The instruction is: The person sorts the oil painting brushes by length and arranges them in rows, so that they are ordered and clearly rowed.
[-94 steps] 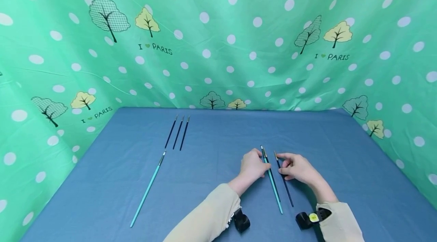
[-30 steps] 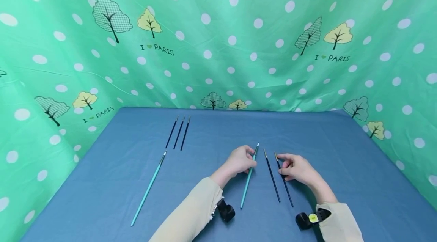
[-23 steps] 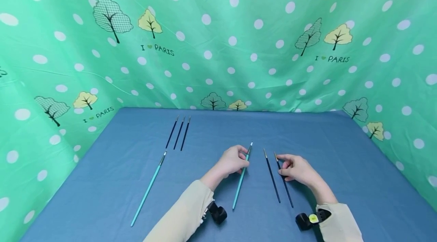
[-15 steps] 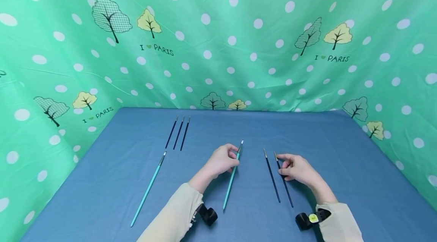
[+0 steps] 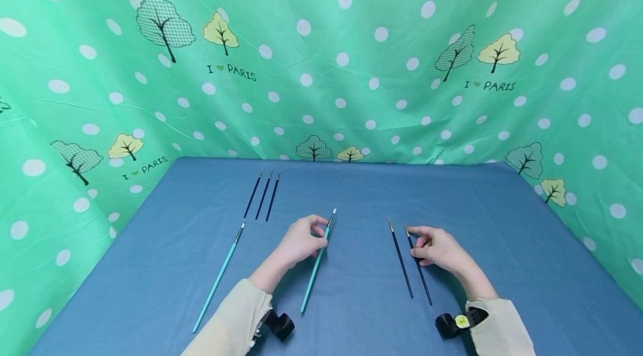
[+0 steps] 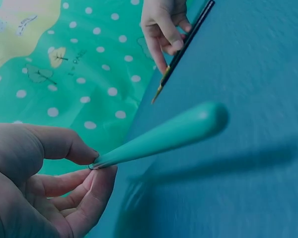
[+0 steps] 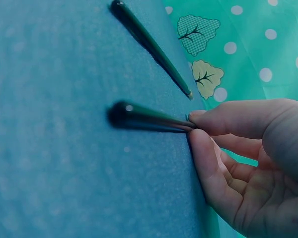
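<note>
Three small brushes [image 5: 263, 197] lie abreast on the counter [image 5: 351, 186], back left, behind a longer brush [image 5: 219, 278]. Right of it is a second long brush [image 5: 313, 278] (in the left hand [image 5: 301, 240]), then two slim brushes [image 5: 401, 258], the outer in the right hand [image 5: 437, 245].

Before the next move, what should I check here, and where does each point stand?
1. Left hand pinching a turquoise brush: ok.
2. Its handle end raised off the table: ok.
3. Right hand pinching a dark brush: ok.
4. That dark brush fully lifted: cannot tell.
5. Second dark brush apart from it: ok.
6. Three small brushes lying side by side, apart: ok.
</note>
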Action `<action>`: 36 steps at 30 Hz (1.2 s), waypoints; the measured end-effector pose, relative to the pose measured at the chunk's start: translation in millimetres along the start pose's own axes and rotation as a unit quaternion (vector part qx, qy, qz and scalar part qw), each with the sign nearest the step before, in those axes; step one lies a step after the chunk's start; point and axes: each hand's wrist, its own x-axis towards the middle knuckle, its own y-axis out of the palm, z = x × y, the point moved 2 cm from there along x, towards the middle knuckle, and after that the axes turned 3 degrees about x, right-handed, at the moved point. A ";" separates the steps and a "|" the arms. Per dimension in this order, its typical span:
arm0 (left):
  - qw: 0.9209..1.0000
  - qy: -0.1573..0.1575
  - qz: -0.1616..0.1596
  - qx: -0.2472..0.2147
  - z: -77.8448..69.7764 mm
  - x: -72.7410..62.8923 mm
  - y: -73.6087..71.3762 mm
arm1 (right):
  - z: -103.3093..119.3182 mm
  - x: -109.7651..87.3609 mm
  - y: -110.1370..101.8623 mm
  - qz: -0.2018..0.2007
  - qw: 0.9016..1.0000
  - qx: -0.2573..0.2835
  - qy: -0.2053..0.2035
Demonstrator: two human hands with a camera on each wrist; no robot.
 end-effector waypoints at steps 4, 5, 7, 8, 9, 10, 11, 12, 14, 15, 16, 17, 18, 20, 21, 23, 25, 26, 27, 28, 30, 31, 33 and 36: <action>1.000 0.001 -0.009 0.018 6.4 -3.3 -10.3 | -1.2 0.3 -1.4 0.002 1.000 -0.001 -0.004; 1.000 0.001 -0.012 0.021 7.8 -4.2 -13.3 | -1.5 0.3 -1.6 0.002 1.000 0.000 -0.005; 0.999 -0.001 -0.019 0.029 10.9 -6.6 -19.2 | -1.9 0.1 -1.7 0.005 1.000 0.001 -0.005; 0.999 -0.004 -0.023 0.032 12.6 -8.1 -22.2 | -2.0 0.0 -1.7 0.006 1.000 0.001 -0.004; 0.999 -0.007 -0.026 0.035 14.3 -9.8 -25.2 | -2.1 -0.1 -1.6 0.008 1.000 0.002 -0.004; 0.999 -0.011 -0.029 0.036 15.8 -11.4 -27.9 | -2.2 -0.1 -1.5 0.009 1.000 0.002 -0.003; 0.999 -0.014 -0.032 0.037 17.4 -13.0 -30.6 | -2.2 -0.1 -1.4 0.009 1.000 0.002 -0.003; 0.998 -0.018 -0.035 0.039 19.3 -14.6 -33.2 | -2.3 -0.1 -1.4 0.008 1.000 0.002 -0.003; 0.998 -0.024 -0.042 0.041 22.8 -17.8 -38.2 | -2.3 0.1 -1.4 0.006 1.000 0.002 -0.003; 0.998 -0.027 -0.045 0.043 24.5 -19.4 -40.6 | -2.4 0.2 -1.4 0.005 1.000 0.001 -0.003; 0.997 -0.031 -0.050 0.045 26.2 -20.9 -42.9 | -2.4 0.4 -1.4 0.004 1.000 0.000 -0.004; 0.997 -0.034 -0.053 0.047 27.9 -22.6 -45.3 | -2.5 0.6 -1.4 0.004 1.000 -0.001 -0.004; 0.997 -0.038 -0.056 0.048 29.6 -24.1 -47.5 | -2.5 0.7 -1.4 0.004 1.000 -0.001 -0.004; 0.996 -0.044 -0.063 0.052 32.6 -27.6 -52.0 | -2.4 0.8 -1.2 0.005 1.000 -0.001 -0.004; 0.995 -0.046 -0.067 0.054 34.3 -29.4 -54.2 | -2.3 0.8 -1.1 0.006 1.000 -0.001 -0.005; 0.995 -0.049 -0.072 0.056 37.1 -32.4 -58.4 | -2.0 0.8 -1.0 0.005 1.000 0.000 -0.005; 0.994 -0.051 -0.079 0.060 39.6 -36.0 -62.9 | -1.5 0.8 -1.0 0.005 1.000 0.001 -0.006; 0.993 -0.052 -0.081 0.062 41.0 -37.8 -65.3 | -1.3 0.9 -0.8 0.004 1.000 0.001 -0.006; 0.993 -0.054 -0.084 0.064 42.4 -39.4 -67.6 | -1.1 0.9 -0.7 0.004 1.000 0.002 -0.006; 0.993 -0.056 -0.086 0.064 43.6 -40.9 -70.1 | -0.9 0.9 -0.5 0.004 1.000 0.002 -0.006; 0.992 -0.060 -0.090 0.067 47.0 -44.1 -75.0 | -0.7 1.0 -0.1 0.004 1.000 0.001 -0.006; 0.992 -0.063 -0.091 0.068 48.4 -45.6 -77.4 | -0.7 1.0 0.1 0.004 1.000 0.001 -0.005; 0.991 -0.067 -0.091 0.074 50.4 -48.8 -82.1 | -0.7 1.0 0.0 0.006 1.000 0.001 -0.005; 0.989 -0.075 -0.092 0.088 51.9 -53.6 -88.9 | -1.4 1.1 -0.4 0.007 1.000 0.002 -0.006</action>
